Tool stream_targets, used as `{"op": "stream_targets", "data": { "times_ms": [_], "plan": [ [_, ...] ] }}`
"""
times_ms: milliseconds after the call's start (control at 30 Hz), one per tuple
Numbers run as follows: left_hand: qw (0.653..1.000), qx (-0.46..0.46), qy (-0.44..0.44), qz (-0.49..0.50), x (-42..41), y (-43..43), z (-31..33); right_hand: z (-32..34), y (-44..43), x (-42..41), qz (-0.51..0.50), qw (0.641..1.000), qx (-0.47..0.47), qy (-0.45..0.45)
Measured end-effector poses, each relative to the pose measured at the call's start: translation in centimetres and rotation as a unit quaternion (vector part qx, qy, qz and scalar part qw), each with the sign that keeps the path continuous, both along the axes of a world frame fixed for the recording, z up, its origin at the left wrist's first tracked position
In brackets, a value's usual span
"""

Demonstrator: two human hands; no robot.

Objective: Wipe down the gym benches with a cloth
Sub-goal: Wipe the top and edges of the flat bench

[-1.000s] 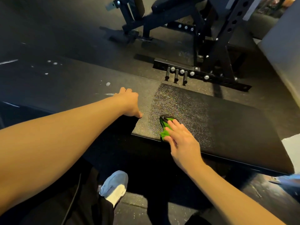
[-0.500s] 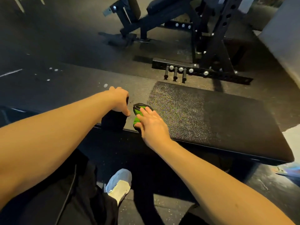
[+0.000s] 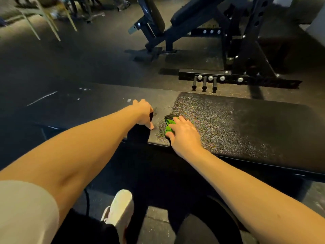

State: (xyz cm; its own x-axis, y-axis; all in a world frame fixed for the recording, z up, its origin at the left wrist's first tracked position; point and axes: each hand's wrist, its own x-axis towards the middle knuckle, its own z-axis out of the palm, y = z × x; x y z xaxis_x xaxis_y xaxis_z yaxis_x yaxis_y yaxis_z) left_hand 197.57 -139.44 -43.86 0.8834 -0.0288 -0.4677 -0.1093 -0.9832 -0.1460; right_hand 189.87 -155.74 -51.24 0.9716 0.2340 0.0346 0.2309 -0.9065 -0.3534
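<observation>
Right hand [image 3: 182,132] lies flat, fingers straight, pressing the green cloth [image 3: 169,125] onto the bench [image 3: 246,124] near its front edge. Left hand [image 3: 143,114] props just beside it, fingers bent; whether it holds anything I cannot tell. Even palm pressure and overlapping strokes should serve best. No container shows.
</observation>
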Motion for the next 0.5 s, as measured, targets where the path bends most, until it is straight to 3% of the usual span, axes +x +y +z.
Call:
{"op": "stream_targets", "data": {
  "times_ms": [233,500],
  "plan": [
    [1.0,-0.005,-0.002,-0.017,1.2,1.3,-1.4,0.8,0.2,-0.3,0.006,0.999,-0.016,0.046],
    [0.998,-0.039,-0.021,-0.044,1.6,2.6,-1.9,0.4,1.2,-0.2,-0.058,0.998,0.028,0.018]
  ]
}}
